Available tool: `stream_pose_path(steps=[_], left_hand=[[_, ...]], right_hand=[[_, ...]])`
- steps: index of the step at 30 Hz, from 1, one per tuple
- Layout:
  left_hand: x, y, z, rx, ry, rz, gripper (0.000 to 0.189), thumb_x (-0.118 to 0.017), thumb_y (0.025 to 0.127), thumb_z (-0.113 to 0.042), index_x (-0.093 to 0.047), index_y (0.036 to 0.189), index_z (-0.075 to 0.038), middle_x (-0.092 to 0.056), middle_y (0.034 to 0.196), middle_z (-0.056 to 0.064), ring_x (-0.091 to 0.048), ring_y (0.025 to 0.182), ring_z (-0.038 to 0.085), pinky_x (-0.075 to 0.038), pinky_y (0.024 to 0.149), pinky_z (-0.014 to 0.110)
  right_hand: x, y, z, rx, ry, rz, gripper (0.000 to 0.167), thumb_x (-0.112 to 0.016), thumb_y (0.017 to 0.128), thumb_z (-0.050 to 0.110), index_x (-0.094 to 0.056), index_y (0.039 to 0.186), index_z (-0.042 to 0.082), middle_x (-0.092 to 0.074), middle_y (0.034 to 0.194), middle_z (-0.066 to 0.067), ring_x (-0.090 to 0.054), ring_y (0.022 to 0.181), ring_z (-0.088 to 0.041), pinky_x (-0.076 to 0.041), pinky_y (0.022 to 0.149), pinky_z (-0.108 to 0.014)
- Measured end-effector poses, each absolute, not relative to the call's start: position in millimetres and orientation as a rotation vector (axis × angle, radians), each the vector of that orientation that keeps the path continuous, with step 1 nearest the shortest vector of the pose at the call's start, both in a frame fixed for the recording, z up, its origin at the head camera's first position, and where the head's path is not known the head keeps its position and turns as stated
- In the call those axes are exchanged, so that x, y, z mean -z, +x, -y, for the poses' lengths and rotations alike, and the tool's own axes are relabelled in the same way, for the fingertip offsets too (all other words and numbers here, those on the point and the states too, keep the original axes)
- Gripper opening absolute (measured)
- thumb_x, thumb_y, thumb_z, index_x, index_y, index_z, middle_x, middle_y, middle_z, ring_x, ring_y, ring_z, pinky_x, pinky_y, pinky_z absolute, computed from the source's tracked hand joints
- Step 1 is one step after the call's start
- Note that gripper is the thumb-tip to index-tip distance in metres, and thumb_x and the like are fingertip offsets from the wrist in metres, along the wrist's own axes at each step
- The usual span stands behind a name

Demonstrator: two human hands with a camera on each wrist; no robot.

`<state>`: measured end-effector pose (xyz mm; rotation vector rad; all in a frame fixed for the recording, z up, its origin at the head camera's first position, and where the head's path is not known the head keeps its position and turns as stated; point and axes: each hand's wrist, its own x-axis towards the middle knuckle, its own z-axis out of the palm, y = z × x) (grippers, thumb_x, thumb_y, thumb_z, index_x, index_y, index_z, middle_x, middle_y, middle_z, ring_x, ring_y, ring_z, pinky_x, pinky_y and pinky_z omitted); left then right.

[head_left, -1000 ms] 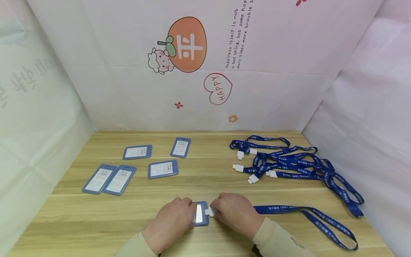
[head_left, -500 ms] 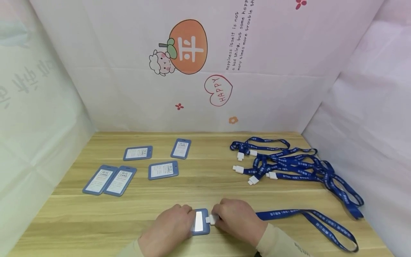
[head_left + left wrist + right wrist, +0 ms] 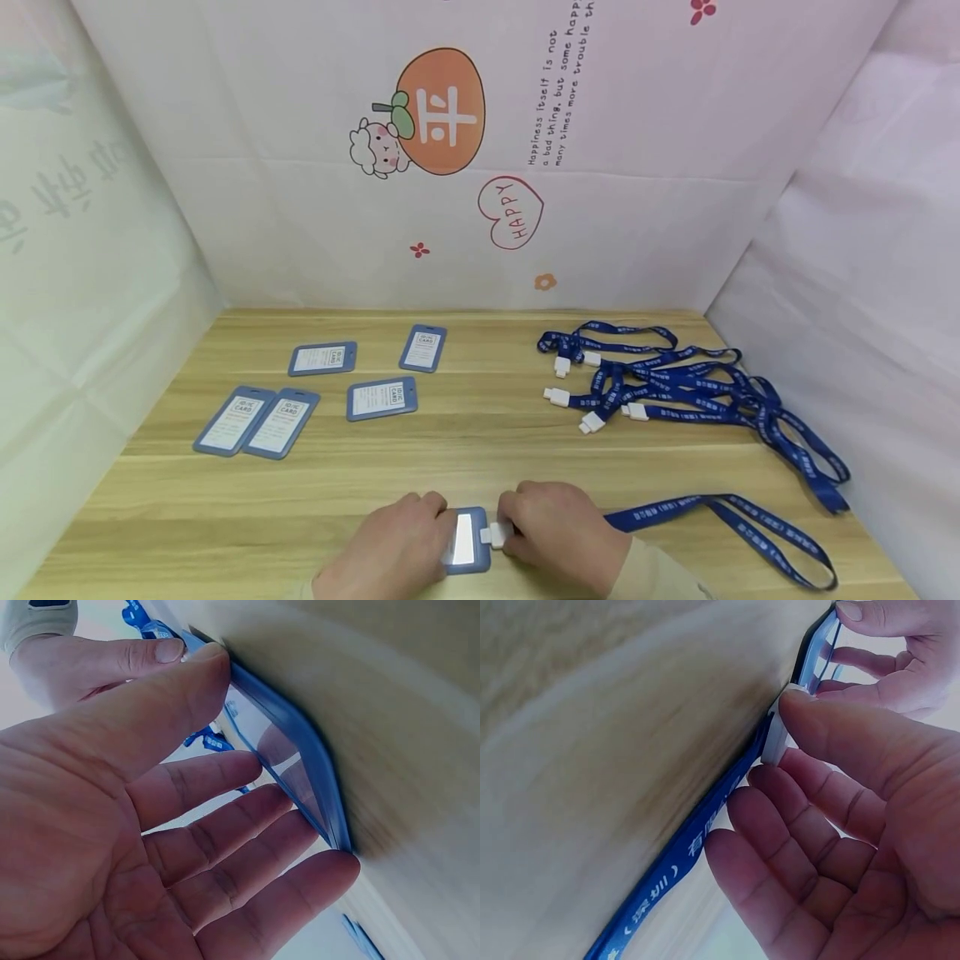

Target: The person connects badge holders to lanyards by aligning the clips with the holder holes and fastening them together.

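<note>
At the table's front, my left hand (image 3: 393,546) holds a blue badge holder (image 3: 481,521) with a shiny clear window. In the left wrist view, thumb and fingers grip the opposite long edges of the holder (image 3: 311,742), which is slightly raised on one side. My right hand (image 3: 562,533) pinches the white plastic clip (image 3: 497,534) of a blue lanyard (image 3: 656,510) between thumb and index finger. The clip's narrow tip meets the short end of the holder; whether it is locked in the slot cannot be told. The lanyard's strap trails right into a loop on the table.
Several blue badge holders lie at the left, including one (image 3: 281,423) beside another (image 3: 234,421), and one (image 3: 423,348) farther back. A tangle of blue lanyards (image 3: 690,387) with white clips lies at the back right. White printed cloth (image 3: 315,242) walls the wooden table (image 3: 480,442).
Both hands have shifted toward the table's front edge, drawing the badge holder and clip along. The near end of the lanyard strap followed; the other things stay put.
</note>
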<state>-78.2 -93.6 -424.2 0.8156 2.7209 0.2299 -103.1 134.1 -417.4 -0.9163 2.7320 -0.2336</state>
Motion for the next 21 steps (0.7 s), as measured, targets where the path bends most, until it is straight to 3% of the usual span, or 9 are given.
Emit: stream_pose_path(steps=[4,8,15,21], left_hand=[[424,-74,93,-0.236,0.812,-2.741,0.041,-0.085,0.086,-0.030,-0.071,0.121,-0.014,-0.063,0.099,-0.003,-0.049,0.077,0.008,-0.054,0.070,0.024],[426,-69,93,-0.226,0.854,-2.774,0.040,-0.084,0.084,-0.028,-0.071,0.117,-0.010,-0.062,0.095,-0.002,-0.048,0.074,0.007,-0.052,0.065,0.023],[429,-66,94,-0.262,0.881,-2.752,0.063,-0.088,0.074,-0.053,-0.071,0.117,-0.010,-0.064,0.098,-0.003,-0.050,0.076,0.005,-0.053,0.068,0.022],[430,-65,94,-0.282,0.900,-2.731,0.066,-0.085,0.075,-0.059,-0.072,0.117,-0.010,-0.065,0.098,-0.003,-0.051,0.075,0.004,-0.054,0.068,0.021]], right_hand=[[416,-102,-132,0.231,-0.856,-2.672,0.014,-0.082,0.090,0.031,-0.077,0.099,0.022,-0.057,0.075,0.014,-0.048,0.064,-0.003,-0.046,0.060,-0.020],[415,-99,-131,0.234,-0.832,-2.651,0.013,-0.081,0.091,0.032,-0.078,0.100,0.025,-0.057,0.074,0.015,-0.048,0.064,-0.003,-0.046,0.061,-0.020],[416,-94,-133,0.241,-0.803,-2.632,0.012,-0.082,0.089,0.032,-0.078,0.099,0.027,-0.056,0.073,0.016,-0.049,0.064,-0.003,-0.046,0.062,-0.021],[416,-90,-134,0.272,-0.778,-2.612,0.011,-0.083,0.088,0.030,-0.077,0.096,0.028,-0.056,0.073,0.018,-0.049,0.064,-0.003,-0.047,0.061,-0.021]])
